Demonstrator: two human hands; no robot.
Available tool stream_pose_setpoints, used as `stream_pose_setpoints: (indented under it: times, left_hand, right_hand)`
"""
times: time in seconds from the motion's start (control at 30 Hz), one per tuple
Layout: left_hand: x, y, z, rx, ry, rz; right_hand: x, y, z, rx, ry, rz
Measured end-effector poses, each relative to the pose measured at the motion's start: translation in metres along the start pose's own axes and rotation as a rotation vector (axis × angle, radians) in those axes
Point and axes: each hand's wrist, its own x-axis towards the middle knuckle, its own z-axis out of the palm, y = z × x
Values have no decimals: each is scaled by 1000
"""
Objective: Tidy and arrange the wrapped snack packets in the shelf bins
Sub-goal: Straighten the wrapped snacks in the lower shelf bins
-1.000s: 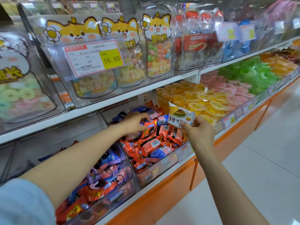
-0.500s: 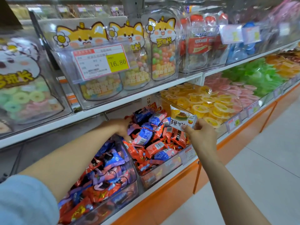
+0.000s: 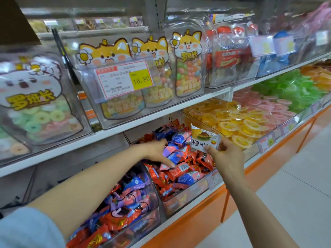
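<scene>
Since a moment ago the left hand (image 3: 155, 151) is sliding back onto the heap of red and blue snack packets (image 3: 180, 169) in the middle bin (image 3: 189, 194). Its fingers are straight and spread, holding nothing, seemingly levelling the pile. Just above the bin's right rim, the right hand (image 3: 228, 158) is pinching a white packet (image 3: 204, 138) by its lower edge, probably keeping this stray apart from the mix.

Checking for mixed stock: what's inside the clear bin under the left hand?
Red, blue and pink wrapped packets heaped in the bin; the left hand rests on them. Lower layers and the bin's floor are covered.
</scene>
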Motion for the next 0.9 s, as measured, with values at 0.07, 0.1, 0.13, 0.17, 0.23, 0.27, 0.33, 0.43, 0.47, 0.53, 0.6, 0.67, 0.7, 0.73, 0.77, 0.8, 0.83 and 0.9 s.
stream_pose_setpoints:
  times: [0.07, 0.1, 0.13, 0.17, 0.23, 0.27, 0.33, 0.43, 0.47, 0.53, 0.6, 0.67, 0.7, 0.73, 0.77, 0.8, 0.83, 0.9]
  left_hand:
    - [-3, 12, 0, -148, 5, 36]
    - [-4, 17, -2, -256, 4, 56]
    - [-5, 22, -5, -367, 20, 78]
    - [-6, 24, -8, -449, 72, 101]
    - [-4, 20, -17, -492, 276, 82]
    - [-2, 14, -21, -486, 387, 44]
    - [-3, 4, -29, -504, 507, -28]
    - [-9, -10, -33, -468, 564, -81]
    - [-12, -15, -33, -441, 581, -101]
    - [-16, -28, -30, -377, 599, -170]
    - [-15, -43, -27, -356, 607, -244]
    - [-16, -52, -25, -347, 597, -345]
    - [-18, -54, -25, -345, 581, -380]
    - [-22, -54, -26, -338, 572, -382]
    - [-25, -53, -27, -323, 574, -352]
    - [-29, -51, -27, -307, 580, -303]
    - [-33, -47, -26, -296, 590, -252]
    - [-43, -37, -22, -281, 586, -155]
  right_hand:
    - [1, 2, 1, -11, -6, -6]
    - [2, 4, 2, -13, -12, -3]
    - [3, 5, 2, -17, -17, 8]
    - [3, 6, 3, -25, -16, 21]
    - [3, 7, 3, -33, -17, 29]
    - [3, 7, 3, -33, -17, 27]
    - [3, 7, 3, -29, -21, 28]
    - [3, 6, 4, -36, -20, 32]
    - [4, 7, 4, -41, -28, 23]
    - [4, 6, 5, -64, -37, 15]
    - [4, 5, 6, -78, -28, 16]
    - [4, 5, 8, -79, -25, 28]
    - [5, 5, 8, -75, -22, 35]
    - [4, 6, 9, -74, -21, 39]
    - [4, 5, 9, -72, -25, 40]
    - [4, 6, 9, -62, -33, 36]
    - [3, 5, 9, -46, -50, 27]
    - [1, 1, 11, -13, -96, -10]
